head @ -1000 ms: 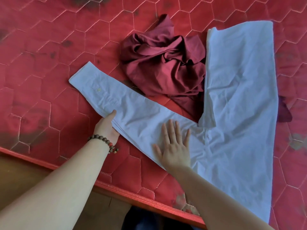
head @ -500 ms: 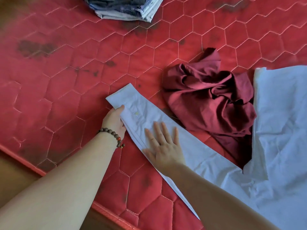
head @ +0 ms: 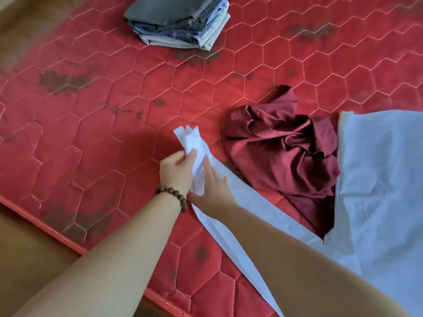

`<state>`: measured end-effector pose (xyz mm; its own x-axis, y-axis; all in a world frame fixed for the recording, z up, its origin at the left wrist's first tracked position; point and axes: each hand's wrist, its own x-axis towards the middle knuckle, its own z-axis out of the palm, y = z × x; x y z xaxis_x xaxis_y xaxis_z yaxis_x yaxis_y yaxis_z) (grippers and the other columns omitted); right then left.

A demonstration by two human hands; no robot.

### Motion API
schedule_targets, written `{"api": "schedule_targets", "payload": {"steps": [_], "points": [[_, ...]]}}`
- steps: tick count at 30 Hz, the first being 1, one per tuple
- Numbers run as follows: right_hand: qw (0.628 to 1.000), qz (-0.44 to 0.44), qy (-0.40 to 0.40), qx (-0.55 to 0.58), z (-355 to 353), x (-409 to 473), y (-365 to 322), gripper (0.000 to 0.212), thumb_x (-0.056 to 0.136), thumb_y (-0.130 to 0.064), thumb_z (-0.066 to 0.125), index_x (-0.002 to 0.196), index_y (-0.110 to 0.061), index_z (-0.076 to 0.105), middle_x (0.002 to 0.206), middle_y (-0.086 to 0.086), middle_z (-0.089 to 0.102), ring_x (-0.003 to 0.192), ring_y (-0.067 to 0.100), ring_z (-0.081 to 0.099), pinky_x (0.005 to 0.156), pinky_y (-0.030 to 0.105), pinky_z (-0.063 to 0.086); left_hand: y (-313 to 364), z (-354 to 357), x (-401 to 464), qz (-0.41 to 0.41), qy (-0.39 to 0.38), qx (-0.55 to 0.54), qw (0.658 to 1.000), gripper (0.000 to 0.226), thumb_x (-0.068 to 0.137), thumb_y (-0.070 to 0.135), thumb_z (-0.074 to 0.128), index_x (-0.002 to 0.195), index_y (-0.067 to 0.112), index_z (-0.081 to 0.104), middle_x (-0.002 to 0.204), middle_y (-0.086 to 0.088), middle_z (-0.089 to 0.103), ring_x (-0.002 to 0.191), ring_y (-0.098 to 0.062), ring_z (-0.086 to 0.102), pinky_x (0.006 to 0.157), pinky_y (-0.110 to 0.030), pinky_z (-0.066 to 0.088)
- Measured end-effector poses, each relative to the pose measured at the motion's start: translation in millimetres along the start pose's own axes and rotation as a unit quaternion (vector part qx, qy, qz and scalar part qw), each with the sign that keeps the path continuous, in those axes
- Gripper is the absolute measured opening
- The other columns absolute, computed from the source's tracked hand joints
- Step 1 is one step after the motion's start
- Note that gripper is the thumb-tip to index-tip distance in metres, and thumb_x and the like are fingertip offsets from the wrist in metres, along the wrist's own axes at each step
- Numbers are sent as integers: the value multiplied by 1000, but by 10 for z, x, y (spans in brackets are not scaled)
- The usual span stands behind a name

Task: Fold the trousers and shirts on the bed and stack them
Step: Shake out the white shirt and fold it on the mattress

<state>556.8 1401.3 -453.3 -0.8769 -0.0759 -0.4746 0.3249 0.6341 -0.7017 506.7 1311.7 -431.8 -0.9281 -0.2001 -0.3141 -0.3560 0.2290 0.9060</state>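
Note:
A white shirt [head: 380,184] lies spread on the red mattress [head: 109,124] at the right, its long sleeve running down-left toward me. My left hand [head: 176,172], with a bead bracelet on the wrist, grips the sleeve's cuff end [head: 190,139] and lifts it off the mattress. My right hand [head: 211,191] rests with straight fingers on the sleeve just beside the left hand. A crumpled maroon garment [head: 283,154] lies between the sleeve and the shirt's body. A stack of folded clothes [head: 180,21], grey and denim, sits at the far top.
The mattress's red piped front edge [head: 43,219] runs diagonally at lower left, with brown floor or bed frame below it. Dark stains mark the quilted surface in several spots.
Both hands slid along the sleeve toward the cuff. The left hand went from touching the sleeve's edge to gripping the cuff end and raising it. The view shifted, revealing the folded stack.

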Motion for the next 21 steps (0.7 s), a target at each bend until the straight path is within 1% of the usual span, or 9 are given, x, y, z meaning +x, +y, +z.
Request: {"api": "schedule_targets", "payload": {"steps": [2, 3, 5, 7, 10, 12, 16, 19, 21], "points": [[984, 13, 107, 145, -133, -134, -122, 61, 87, -22, 60, 142, -22, 32, 113, -15, 56, 110, 12, 56, 88, 22, 44, 251, 139, -209, 56, -32, 59, 996, 55, 83, 17, 66, 47, 17, 24, 41, 6, 21, 46, -10, 20, 46, -25, 19], [967, 7, 154, 201, -217, -207, -150, 39, 88, -17, 56, 125, -23, 44, 88, -20, 54, 87, 6, 57, 72, 17, 41, 351, 214, -311, 86, -50, 85, 991, 53, 84, 17, 66, 47, 14, 28, 41, 5, 25, 46, -10, 23, 46, -25, 21], [922, 6, 210, 326, -447, -392, -135, 8, 91, -15, 47, 96, -21, 47, 69, -19, 48, 69, 0, 46, 69, 22, 39, 536, 362, -551, 142, -105, 128, 976, 35, 86, 17, 65, 54, 10, 51, 45, 5, 45, 47, -9, 38, 50, -22, 32], [881, 43, 228, 413, -720, -606, -28, 10, 92, -9, 47, 87, -9, 56, 76, -8, 60, 75, 10, 56, 73, 32, 45, 662, 475, -821, 144, -182, 128, 964, 12, 87, 17, 63, 90, 18, 74, 81, 11, 71, 76, 0, 62, 70, -15, 46], [813, 85, 205, 538, -1155, -1044, 245, 24, 96, -12, 44, 99, -9, 68, 104, 13, 72, 102, 31, 67, 92, 44, 51, 650, 621, -1266, 144, -255, 102, 951, 59, 81, 13, 54, 139, 23, 48, 143, 14, 45, 135, 3, 35, 109, -12, 27], [775, 63, 189, 599, -1441, -1392, 450, 26, 100, -19, 42, 110, -12, 64, 113, 16, 69, 106, 31, 65, 93, 45, 49, 521, 743, -1578, 174, -286, 120, 935, 77, 76, 14, 55, 148, 19, 30, 151, 18, 22, 145, -3, 15, 116, -18, 15], [731, 54, 213, 647, -1922, -2161, 946, 38, 101, -25, 40, 134, -7, 50, 125, 15, 63, 110, 26, 63, 82, 37, 54, 15, 1005, -2185, 230, -298, 353, 857, 100, 78, 34, 61, 152, 26, -6, 161, 1, -1, 149, -19, -4, 118, -48, 13], [719, 26, 250, 648, -2243, -2723, 1340, 35, 101, -17, 38, 130, -11, 55, 125, 11, 64, 114, 25, 62, 86, 38, 53, -334, 1175, -2556, 233, -306, 462, 799, 107, 82, 44, 59, 139, 36, -31, 161, 0, -13, 148, -21, -10, 118, -47, 9], [710, 19, 278, 647, -2426, -3067, 1587, 36, 99, -12, 38, 131, -18, 54, 126, 7, 64, 115, 24, 62, 89, 41, 53, -498, 1276, -2752, 224, -298, 507, 778, 105, 84, 32, 59, 138, 34, -32, 161, -3, -13, 148, -24, -9, 119, -46, 12]]}}
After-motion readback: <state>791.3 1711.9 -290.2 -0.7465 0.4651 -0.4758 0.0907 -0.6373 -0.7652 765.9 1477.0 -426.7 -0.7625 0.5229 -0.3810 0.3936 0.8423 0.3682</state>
